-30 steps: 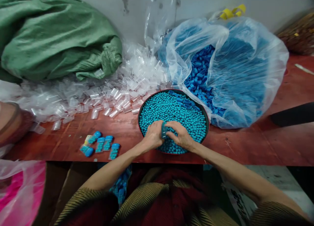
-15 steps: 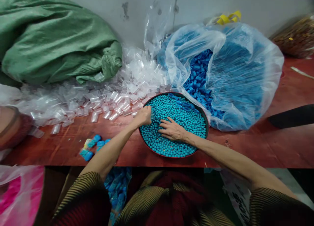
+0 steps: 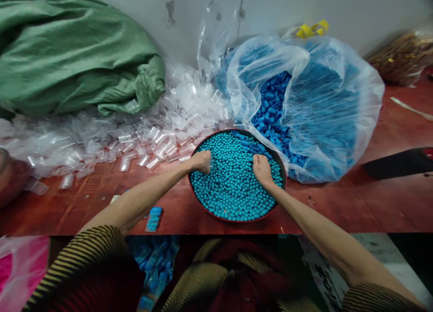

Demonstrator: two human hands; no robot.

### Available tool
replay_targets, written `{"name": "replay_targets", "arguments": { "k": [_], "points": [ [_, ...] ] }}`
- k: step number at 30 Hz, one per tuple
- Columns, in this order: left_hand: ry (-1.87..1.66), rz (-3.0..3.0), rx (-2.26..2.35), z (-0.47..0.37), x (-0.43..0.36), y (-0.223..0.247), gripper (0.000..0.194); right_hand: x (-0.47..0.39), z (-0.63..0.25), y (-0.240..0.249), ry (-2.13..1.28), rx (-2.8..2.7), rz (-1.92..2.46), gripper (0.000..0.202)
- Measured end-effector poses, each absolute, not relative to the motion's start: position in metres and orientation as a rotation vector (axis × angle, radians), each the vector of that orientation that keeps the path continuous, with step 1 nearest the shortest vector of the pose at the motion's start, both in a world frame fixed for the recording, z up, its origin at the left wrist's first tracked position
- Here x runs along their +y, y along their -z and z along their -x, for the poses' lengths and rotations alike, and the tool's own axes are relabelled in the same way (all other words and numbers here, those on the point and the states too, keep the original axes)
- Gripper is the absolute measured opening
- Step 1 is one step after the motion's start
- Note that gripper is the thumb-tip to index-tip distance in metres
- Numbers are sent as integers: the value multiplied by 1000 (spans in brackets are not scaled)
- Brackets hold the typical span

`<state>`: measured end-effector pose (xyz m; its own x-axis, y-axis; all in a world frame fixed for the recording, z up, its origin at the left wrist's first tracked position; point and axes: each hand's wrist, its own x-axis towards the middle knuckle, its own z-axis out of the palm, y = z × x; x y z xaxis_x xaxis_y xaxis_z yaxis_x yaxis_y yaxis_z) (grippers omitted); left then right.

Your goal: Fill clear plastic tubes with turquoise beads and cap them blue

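Note:
A round dark tray [image 3: 237, 221] with a red rim is filled with turquoise beads [image 3: 230, 190]. Several blue caps [image 3: 250, 142] lie on the beads at its far right side. Over the left part of the tray, my left hand [image 3: 202, 161] is closed around a small clear plastic container [image 3: 211, 162], of which only an edge shows. My right hand [image 3: 262, 169] is over the right part, just below the caps, with its fingers curled together. What those fingers hold, if anything, is hidden.
Clear plastic containers [image 3: 162, 140] are heaped behind the tray, beside a green sack [image 3: 81, 54]. A clear bag [image 3: 324, 104] of blue caps stands at right, near a black object [image 3: 395, 164]. A bead-filled container with blue cap [image 3: 154, 219] lies near the table's front edge.
My right hand has moved right from the middle of the beads toward the caps, its spread fingers now closed. My left hand stays at the tray's left side, still closed.

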<state>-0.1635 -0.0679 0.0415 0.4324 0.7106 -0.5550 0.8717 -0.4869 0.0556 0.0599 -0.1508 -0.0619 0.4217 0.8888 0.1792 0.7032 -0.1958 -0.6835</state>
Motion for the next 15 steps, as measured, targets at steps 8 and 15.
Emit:
{"name": "replay_targets", "arguments": {
  "k": [8,15],
  "points": [
    [555,-2297,1359,163,-77,-26,59,-132,-39,59,-504,-1092,1883,46],
    [253,-2286,1452,159,-101,-4,65,-112,-8,69,-807,-683,1567,42]
  ]
}}
